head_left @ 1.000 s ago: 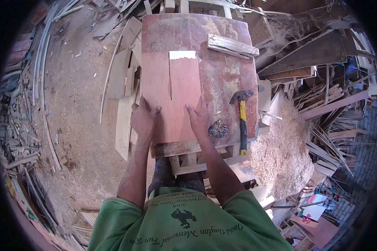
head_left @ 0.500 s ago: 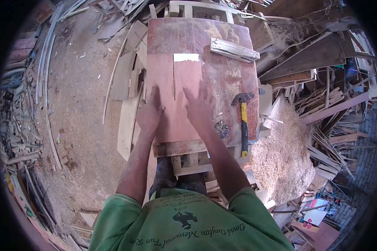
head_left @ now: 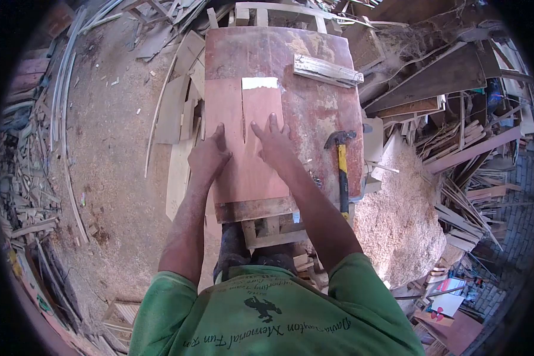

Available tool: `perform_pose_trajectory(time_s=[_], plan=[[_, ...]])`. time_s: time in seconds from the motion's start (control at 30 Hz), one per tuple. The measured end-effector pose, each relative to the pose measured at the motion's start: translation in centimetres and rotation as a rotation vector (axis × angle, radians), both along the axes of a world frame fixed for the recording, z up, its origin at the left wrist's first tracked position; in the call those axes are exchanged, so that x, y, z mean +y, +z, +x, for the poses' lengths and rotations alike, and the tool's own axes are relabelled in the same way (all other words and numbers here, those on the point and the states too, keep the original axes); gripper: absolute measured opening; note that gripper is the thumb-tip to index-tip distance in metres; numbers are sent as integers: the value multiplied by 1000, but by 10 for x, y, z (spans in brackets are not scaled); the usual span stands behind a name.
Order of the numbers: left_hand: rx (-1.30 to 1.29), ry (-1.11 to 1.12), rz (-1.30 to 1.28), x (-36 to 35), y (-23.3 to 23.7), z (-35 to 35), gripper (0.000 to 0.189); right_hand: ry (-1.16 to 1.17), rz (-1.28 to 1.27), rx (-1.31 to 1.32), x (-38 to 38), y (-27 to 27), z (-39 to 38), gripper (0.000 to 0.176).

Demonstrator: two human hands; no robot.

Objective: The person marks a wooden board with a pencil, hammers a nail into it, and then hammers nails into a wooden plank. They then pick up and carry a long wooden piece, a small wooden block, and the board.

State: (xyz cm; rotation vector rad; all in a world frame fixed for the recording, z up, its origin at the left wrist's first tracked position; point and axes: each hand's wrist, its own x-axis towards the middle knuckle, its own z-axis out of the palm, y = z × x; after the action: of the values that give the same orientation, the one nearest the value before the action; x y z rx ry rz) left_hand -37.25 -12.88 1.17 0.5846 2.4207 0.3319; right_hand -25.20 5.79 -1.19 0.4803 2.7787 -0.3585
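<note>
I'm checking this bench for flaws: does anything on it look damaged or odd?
Yes. The reddish panel has a dark, narrow slit running partway in from its far end; whether cut or cracked is unclear. Right of it, a white strip ends raggedly, breaking the panel's otherwise reddish face.

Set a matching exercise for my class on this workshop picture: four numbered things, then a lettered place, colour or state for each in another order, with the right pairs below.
Things
1. Hammer
2. Pinkish board
3. Shirt
4. Pale wood strips

Descriptions
A. Green, with dark print
B. Near the far right corner of the worktop
C. Beneath the left hand and right hand
D. Yellow and black handle

Right pairs: 1-D, 2-C, 3-A, 4-B
</note>
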Motion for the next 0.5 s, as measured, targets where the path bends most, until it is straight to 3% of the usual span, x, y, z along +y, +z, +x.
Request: perform_pose_trajectory(time_s=[0.07,0.17,0.33,0.43,0.5], plan=[[18,-14,-34,4,4,3,95,41,44,71,3,-12,4,94],[80,-23,-85,17,16,16,96,-118,-73,-10,-7,23,-1,68],[199,-3,-149,26,8,28,98,-104,-5,82,-8,8,2,64],[561,-206,-91,25,-8,33,100,-130,-34,71,-5,10,3,69],[438,-240,-159,34,3,28,98,-137,-64,61,-2,14,4,71]])
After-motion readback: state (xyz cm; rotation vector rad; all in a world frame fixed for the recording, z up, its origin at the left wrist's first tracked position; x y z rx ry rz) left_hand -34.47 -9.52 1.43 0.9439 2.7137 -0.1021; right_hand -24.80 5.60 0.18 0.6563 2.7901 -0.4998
